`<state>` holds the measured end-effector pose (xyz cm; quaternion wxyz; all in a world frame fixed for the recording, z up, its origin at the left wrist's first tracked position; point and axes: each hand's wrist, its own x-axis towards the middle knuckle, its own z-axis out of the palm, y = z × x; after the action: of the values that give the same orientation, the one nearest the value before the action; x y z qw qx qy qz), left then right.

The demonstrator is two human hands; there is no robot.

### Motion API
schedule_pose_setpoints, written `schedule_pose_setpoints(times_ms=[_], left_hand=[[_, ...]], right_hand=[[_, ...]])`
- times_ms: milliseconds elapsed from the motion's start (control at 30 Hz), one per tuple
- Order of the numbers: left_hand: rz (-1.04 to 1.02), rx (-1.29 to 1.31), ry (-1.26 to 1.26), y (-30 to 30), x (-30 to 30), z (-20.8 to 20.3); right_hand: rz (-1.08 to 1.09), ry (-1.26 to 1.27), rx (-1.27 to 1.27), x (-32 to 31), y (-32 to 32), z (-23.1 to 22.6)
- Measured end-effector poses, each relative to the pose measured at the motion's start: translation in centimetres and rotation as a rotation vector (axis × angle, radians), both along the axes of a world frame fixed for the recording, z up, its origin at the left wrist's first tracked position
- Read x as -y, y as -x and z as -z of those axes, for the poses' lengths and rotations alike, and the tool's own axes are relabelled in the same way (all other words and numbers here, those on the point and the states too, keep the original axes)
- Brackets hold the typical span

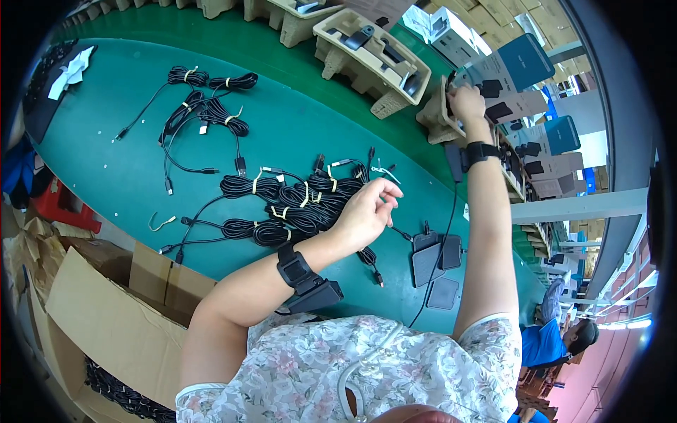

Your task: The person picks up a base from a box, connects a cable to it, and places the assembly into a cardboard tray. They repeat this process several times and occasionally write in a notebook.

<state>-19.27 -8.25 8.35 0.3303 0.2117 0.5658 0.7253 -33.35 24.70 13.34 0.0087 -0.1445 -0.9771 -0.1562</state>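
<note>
My left hand (pixel 368 211) hovers over the right end of a pile of bundled black cables (pixel 303 204) on the green table. Its fingers curl loosely, apart from each other, and I see nothing held in them. A loose white twist tie (pixel 385 171) lies just beyond the fingertips. My right hand (pixel 467 104) reaches far right into a moulded pulp tray (pixel 438 121). Those fingers are bent down at a small dark part, and what they grip is partly hidden. Several flat dark grey pads (pixel 426 264) lie between my forearms.
More tied cables (pixel 204 113) lie at the far left. Another pulp tray (pixel 338 49) holds dark parts along the far side. Printed boxes (pixel 518 63) stand at right, near a metal post (pixel 578 206). An opened carton (pixel 113 296) is at lower left; a person in blue (pixel 546 342) sits far right.
</note>
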Motion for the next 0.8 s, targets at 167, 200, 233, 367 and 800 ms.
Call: schedule_pose_setpoints(times_ms=[167, 200, 233, 367, 800], left_hand=[[0.001, -0.01, -0.021, -0.1, -0.5, 0.6], [-0.028, -0.028, -0.012, 0.0, -0.4, 0.6], [-0.022, -0.013, 0.004, 0.1, -0.3, 0.6], [-0.027, -0.036, 0.024, -0.5, -0.1, 0.6], [0.003, -0.039, -0.032, -0.4, -0.8, 1.8]], right_hand=[[0.361, 0.183, -0.262, -1.6, 1.0, 2.1], [0.332, 0.199, -0.274, 0.1, 1.3, 1.8], [0.289, 0.125, -0.205, 1.8, 0.8, 1.6], [-0.179, -0.174, -0.297, 0.9, 0.1, 2.3], [-0.259, 0.253, -0.516, -1.6, -2.7, 3.1]])
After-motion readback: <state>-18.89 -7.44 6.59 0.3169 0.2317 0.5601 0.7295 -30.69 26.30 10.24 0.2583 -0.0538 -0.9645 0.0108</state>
